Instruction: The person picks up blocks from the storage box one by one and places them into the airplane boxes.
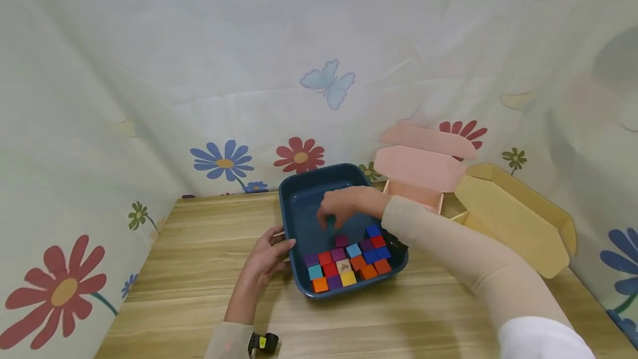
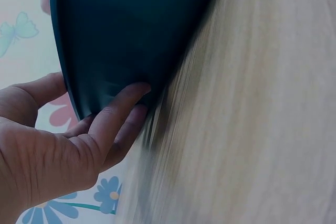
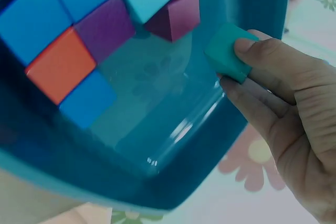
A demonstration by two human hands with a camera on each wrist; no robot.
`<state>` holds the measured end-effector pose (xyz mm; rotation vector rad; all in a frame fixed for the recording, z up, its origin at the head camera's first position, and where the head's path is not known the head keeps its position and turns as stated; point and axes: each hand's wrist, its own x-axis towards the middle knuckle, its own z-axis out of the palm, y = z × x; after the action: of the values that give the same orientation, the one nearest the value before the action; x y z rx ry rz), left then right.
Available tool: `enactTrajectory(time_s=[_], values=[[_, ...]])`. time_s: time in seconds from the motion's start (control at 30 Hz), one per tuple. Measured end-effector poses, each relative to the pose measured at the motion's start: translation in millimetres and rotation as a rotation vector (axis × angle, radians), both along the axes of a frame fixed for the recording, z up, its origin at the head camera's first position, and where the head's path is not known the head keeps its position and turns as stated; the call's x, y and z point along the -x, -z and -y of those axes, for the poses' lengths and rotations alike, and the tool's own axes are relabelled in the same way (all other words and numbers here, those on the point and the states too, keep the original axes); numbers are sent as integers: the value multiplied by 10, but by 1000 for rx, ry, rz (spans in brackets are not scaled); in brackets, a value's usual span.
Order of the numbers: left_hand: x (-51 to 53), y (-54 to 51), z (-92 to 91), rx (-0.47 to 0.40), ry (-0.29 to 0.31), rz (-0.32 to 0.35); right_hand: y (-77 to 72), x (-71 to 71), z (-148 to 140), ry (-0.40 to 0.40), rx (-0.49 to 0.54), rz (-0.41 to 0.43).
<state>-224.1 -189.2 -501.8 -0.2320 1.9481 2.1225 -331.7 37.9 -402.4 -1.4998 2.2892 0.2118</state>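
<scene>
A dark blue rectangular tray (image 1: 305, 212) stands on the table, and rows of coloured cubes (image 1: 344, 266) fill its near part. One of these is a plain wooden cube with a 4 on it. My left hand (image 1: 264, 256) grips the tray's left side, thumb at the rim and fingers against the outer wall in the left wrist view. Over the tray, my right hand (image 1: 349, 204) pinches a teal cube (image 3: 228, 53) between thumb and fingers. A purple cube (image 3: 176, 17) sits near it, at the edge of the packed rows. The right forearm covers part of the tray's right wall.
A pink box (image 1: 421, 168) with its lid raised stands behind the tray to the right. Nearer on that side is a yellow box (image 1: 513, 220), also opened. Wood-grain tabletop (image 1: 209, 237) extends left of the tray. A flower-printed curtain (image 1: 239, 98) hangs behind.
</scene>
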Motion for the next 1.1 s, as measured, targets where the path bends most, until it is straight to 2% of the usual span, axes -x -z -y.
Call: enactTrajectory(time_s=[0.2, 0.5, 0.6, 0.87, 1.1], values=[[5, 14, 6, 2, 6, -1, -122, 10, -180, 76, -6, -32], [10, 39, -4, -10, -24, 19, -224, 14, -480, 62, 15, -67], [13, 37, -5, -11, -11, 9, -255, -2, -588, 72, 16, -84], [25, 61, 82, -65, 73, -24, -285, -35, -868, 70, 37, -137], [27, 40, 99, -64, 60, -1, -257, -55, -1133, 83, 70, -186]])
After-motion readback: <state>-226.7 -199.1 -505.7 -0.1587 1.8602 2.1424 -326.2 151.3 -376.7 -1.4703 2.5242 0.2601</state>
